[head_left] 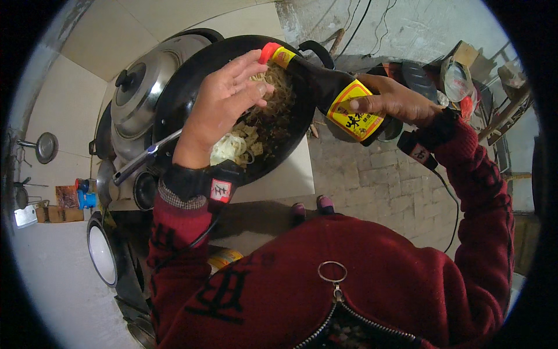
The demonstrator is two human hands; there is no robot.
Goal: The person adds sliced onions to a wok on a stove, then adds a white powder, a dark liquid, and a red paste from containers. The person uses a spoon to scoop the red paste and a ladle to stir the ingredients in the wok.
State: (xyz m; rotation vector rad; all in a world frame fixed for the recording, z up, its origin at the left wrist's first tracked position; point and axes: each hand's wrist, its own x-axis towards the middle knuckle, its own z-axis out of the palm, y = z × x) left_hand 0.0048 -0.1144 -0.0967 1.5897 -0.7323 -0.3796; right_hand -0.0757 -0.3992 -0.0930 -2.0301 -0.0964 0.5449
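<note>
My right hand [395, 102] is closed round a dark sauce bottle [325, 93] with a yellow label, held sideways over a black wok [174, 104], its red-capped neck pointing left. My left hand [232, 99] is raised over the wok with fingers apart; its index fingertip is beside the red cap [267, 52], and I cannot tell whether they touch. In the wok lie brownish noodle-like strands [278, 96], chopped pieces [253, 136] and pale sliced pieces [226, 151]. A metal-handled utensil [133, 166] rests at the wok's left, partly hidden by my left hand.
A steel lidded pot [136, 93] sits left of the wok on a tiled counter [261, 186]. Farther left are a small pan [145, 189], colored containers [86, 199] and a white-lined basin [102, 256]. Pots and clutter [456, 81] stand at back right above the paved floor [360, 180].
</note>
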